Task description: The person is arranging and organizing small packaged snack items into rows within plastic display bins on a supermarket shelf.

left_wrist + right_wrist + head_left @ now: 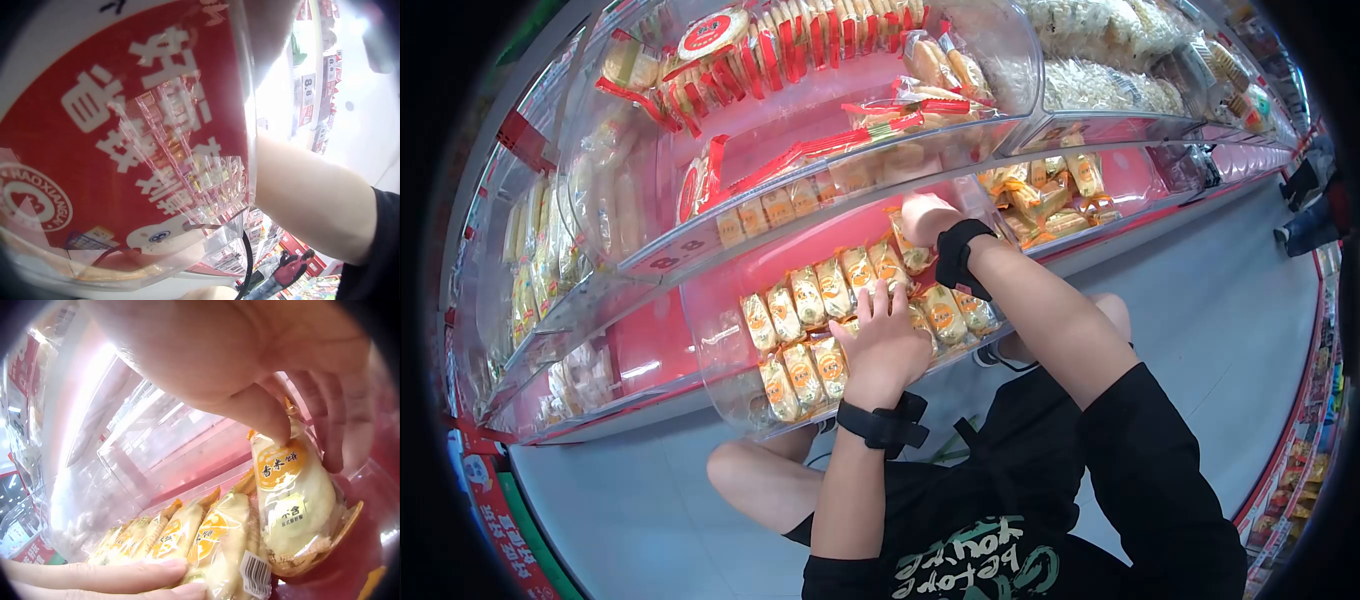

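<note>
My right hand (927, 215) reaches into a clear bin on the lower shelf. In the right wrist view, its thumb and fingers pinch the top of a wrapped rice cracker pack (292, 500) with an orange and clear wrapper, standing upright at the end of a row. My left hand (885, 345) lies over the two rows of similar packs (805, 295), its fingers extended across them. Those left fingers (119, 575) touch the row beside the pinched pack in the right wrist view. The left wrist view is mostly filled by a red printed sign (94, 125), and the left fingertips are hidden there.
Above, a clear upper bin holds red-edged cracker packs (790, 45), its front lip (830, 165) close over my right hand. More orange packs (1050, 200) lie in a bin to the right. The grey floor (1200, 290) is below, with a person's legs (1310, 215) at the far right.
</note>
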A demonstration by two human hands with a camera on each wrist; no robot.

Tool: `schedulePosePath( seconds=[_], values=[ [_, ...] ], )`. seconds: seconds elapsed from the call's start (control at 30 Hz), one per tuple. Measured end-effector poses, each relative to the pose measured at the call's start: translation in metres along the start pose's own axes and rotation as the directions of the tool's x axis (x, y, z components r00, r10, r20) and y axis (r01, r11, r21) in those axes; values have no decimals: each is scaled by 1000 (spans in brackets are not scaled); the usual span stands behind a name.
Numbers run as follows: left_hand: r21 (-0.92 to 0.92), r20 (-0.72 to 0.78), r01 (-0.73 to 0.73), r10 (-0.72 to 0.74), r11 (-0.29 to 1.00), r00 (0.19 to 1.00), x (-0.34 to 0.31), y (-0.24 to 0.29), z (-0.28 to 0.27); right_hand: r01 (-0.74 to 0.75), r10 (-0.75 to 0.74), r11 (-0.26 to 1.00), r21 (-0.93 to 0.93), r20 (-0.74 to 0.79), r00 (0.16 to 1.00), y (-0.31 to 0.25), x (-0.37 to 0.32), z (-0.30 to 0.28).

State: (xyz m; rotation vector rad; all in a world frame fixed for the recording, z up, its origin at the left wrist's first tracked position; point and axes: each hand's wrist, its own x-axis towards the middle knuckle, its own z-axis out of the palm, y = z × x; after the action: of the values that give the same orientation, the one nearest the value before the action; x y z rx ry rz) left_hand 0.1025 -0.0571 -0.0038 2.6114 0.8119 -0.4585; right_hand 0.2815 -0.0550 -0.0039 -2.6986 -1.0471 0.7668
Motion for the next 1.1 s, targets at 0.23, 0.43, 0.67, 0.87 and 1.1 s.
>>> schedulePosePath(
  seconds=[0.23,0.43,0.67,0.87,1.1],
  values=[
    [3,-1,6,-6,1000,1000,0,3,-2,178,-167,961,-209,68,984,4,-6,7],
    [9,-15,2,-2,1000,1000,4,2,3,192,-184,961,-197,57,981,2,-11,8],
    [-47,-98,-131,126,990,987,-16,4,-11,132,-133,988,-77,-1,991,4,-8,15],
    [-8,-16,-192,191,981,981,-13,28,-13,137,-139,986,-91,-13,990,7,-2,23],
    [-105,135,-89,103,990,985,10,29,0,140,-141,989,-55,-22,990,6,-8,23]
  ],
)
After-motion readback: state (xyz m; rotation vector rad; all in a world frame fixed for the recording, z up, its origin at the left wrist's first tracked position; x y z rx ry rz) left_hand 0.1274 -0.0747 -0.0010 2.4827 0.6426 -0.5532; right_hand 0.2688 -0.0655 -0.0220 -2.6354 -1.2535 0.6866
